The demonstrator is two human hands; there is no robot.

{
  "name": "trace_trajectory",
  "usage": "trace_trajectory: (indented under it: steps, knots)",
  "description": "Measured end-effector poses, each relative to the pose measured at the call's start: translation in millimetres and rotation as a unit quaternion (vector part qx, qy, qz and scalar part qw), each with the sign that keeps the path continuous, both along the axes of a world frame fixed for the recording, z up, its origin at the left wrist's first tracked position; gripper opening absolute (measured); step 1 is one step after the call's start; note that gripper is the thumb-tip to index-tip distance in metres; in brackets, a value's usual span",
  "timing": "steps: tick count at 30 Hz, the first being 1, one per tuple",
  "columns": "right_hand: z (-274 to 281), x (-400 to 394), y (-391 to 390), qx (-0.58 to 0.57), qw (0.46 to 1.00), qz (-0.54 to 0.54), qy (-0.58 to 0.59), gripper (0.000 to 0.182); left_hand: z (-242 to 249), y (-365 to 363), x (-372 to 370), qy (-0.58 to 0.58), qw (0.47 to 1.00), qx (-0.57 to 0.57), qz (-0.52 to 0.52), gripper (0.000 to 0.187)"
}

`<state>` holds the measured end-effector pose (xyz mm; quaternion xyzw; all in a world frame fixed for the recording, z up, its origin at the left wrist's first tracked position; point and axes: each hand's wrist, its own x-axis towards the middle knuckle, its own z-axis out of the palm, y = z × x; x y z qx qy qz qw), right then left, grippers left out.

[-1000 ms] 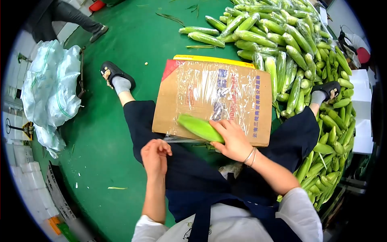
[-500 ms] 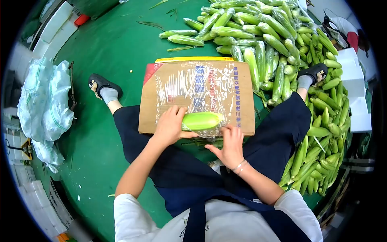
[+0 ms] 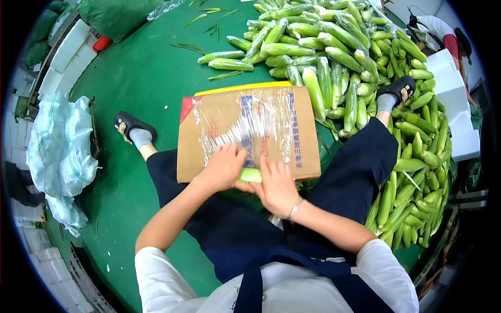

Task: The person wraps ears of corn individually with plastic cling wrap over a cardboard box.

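Note:
Between my legs lies a cardboard box (image 3: 209, 125) with a sheet of clear film (image 3: 269, 120) over its top. At the box's near edge, an ear of corn (image 3: 250, 175) shows between my two hands. My left hand (image 3: 224, 168) is closed on the ear's left end. My right hand (image 3: 276, 185) is wrapped over its right part, fingers pointing up the box. Both hands hide most of the ear, and film around it is hard to make out.
Film-wrapped corn (image 3: 334, 41) is heaped at the top right, unwrapped corn (image 3: 412, 203) down the right side. Plastic bags (image 3: 62, 146) stand at left. White foam boxes (image 3: 454, 104) and another person (image 3: 446, 31) are at the right edge.
My right hand has moved left and up onto the corn, covering much of it. The corn sits slightly lower and further left. The view has shifted a little.

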<state>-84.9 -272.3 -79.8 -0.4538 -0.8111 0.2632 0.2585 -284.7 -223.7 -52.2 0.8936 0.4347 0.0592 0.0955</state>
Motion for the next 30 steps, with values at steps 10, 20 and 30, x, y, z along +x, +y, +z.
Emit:
trace_trajectory:
  steps: [10, 20, 30]
  knots:
    - [-2.9, -11.5, 179.3, -0.327, 0.927, 0.177, 0.038, 0.055, -54.5, 69.5, -2.3, -0.083, 0.985, 0.152, 0.011, 0.065]
    - [-30.0, 9.2, 112.8, 0.0, 0.963, 0.236, -0.133, 0.071, -24.7, -83.9, 40.9, -0.381, 0.407, -0.746, 0.365, 0.066]
    - [-20.4, 122.1, -32.6, -0.275, 0.888, -0.132, 0.344, 0.026, 20.2, -96.6, 79.2, -0.223, 0.813, -0.461, 0.277, 0.039]
